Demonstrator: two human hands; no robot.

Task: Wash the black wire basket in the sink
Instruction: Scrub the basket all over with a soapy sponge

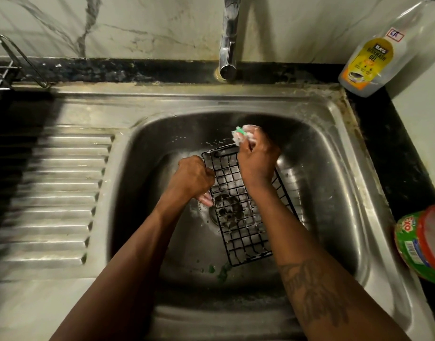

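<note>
Black wire basket (238, 205) centre frame, tilted in sink (334, 134) | left hand (193, 177) grips its left rim | right hand (257, 161) clutches soapy sponge (241, 135) at top edge | likely light, stiff, slippery; hold rim wires.

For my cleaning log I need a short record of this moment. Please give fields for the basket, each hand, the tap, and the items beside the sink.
item: black wire basket lies in the sink, over the drain, with foam on its wires
left: left hand grips the basket's left edge
right: right hand holds a soapy green scrubber at the basket's far end
tap: tap stands behind the basin; no water stream is visible
nearby: dishwash gel bottle at back right; green and red tub at right; wire rack at far left
</note>
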